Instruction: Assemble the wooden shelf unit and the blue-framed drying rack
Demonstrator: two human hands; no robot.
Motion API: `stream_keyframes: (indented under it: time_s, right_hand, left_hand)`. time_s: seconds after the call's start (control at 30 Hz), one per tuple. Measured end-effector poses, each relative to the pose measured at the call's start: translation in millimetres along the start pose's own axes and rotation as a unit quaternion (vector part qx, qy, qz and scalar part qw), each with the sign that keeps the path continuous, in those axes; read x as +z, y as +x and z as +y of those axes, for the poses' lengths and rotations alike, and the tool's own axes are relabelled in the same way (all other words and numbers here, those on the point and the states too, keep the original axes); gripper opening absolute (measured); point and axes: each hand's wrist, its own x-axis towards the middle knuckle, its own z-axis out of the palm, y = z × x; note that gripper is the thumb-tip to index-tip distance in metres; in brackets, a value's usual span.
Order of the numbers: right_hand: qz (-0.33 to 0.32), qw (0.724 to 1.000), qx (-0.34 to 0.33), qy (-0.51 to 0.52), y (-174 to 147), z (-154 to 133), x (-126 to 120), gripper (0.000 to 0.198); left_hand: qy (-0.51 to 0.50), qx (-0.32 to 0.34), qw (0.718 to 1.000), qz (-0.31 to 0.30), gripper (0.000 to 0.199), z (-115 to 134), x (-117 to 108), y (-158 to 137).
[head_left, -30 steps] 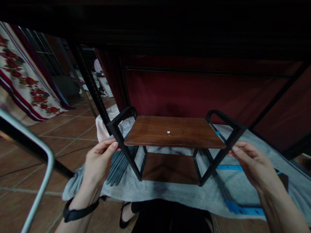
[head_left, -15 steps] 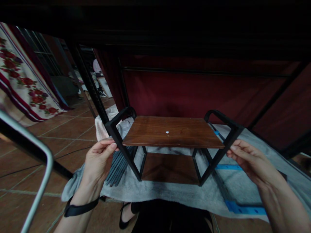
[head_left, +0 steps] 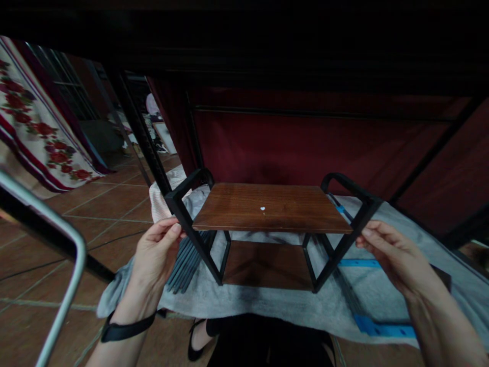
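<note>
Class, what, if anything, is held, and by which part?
Left grip and right grip meet the front posts of the brown shelf; whether they hold it is unclear.

Black wristband [head_left: 128,329]; black trousers [head_left: 244,341]; black strapped shoe [head_left: 194,348].

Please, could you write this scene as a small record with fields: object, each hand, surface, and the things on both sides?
Object: two-tier shelf, brown boards, dark side frames
Mark: small white spot on upper board
Left hand: fingertips at left side frame; grip unclear
Right hand: fingertips at right side frame; grip unclear
Surface: grey cloth
Left of shelf: grey rods, bundled
Right of shelf: blue strips
</note>
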Motion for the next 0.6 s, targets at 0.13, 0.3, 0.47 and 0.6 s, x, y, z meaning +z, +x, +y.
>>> stream_keyframes:
  time_s: [0.13,0.3,0.47,0.6]
  right_hand:
    - [-0.001,0.997,-0.051,-0.05,0.8,2.5,-1.7,0.03]
    - [-0.02,0.994,-0.066,-0.089,4.6,1.5,-5.3,0.03]
    - [-0.045,0.996,-0.041,-0.069,6.0,-2.4,-5.1,0.031]
    - [-0.04,0.997,-0.028,-0.053,4.5,-3.4,-4.0,0.031]
  left_hand:
    - [0.016,0.007,1.0,-0.016,0.027,2.5,2.3,-1.5]
    - [0.03,0.03,0.999,-0.011,0.028,4.4,4.5,-2.9]
    - [0.046,0.049,0.998,-0.009,0.027,3.1,1.5,-2.8]
    - [0.057,0.056,0.997,-0.013,0.025,4.4,1.8,-3.5]
